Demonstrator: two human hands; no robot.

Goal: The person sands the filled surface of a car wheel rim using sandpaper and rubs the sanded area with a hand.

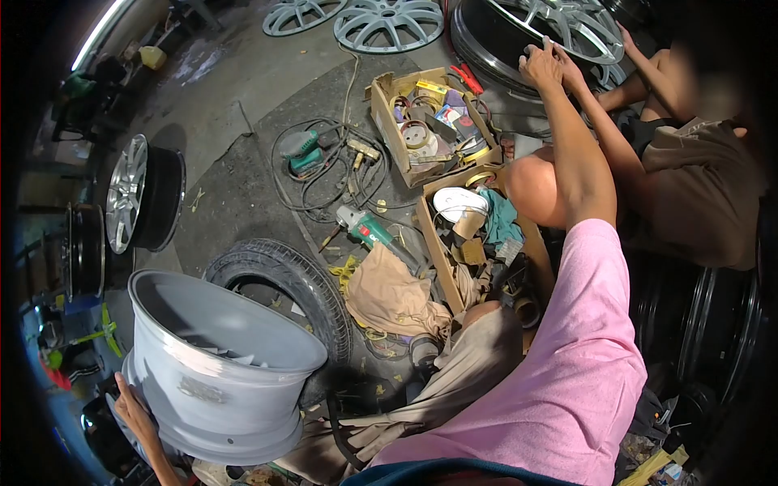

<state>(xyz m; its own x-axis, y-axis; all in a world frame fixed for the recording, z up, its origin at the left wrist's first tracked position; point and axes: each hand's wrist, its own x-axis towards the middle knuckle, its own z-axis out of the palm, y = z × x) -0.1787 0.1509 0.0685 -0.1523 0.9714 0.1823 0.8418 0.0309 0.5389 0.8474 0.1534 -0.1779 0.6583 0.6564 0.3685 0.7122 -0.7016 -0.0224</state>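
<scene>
A bare grey wheel rim stands tilted at lower left, with a sanded, patchy area on its barrel. My left hand grips its outer left edge; part of that hand is hidden behind the rim. My right arm, in a pink sleeve, reaches far to the upper right. My right hand is at the edge of a silver-faced wheel, index finger stretched out and the other fingers partly curled, holding nothing visible. Whether the fingertip touches the wheel I cannot tell. Beside it is a co-worker's hand.
A co-worker sits at right. Cardboard boxes of sanding supplies stand mid-floor. Near them lie an angle grinder, a green sander, coiled cords and a cloth. A tire lies behind the grey rim; more wheels stand around.
</scene>
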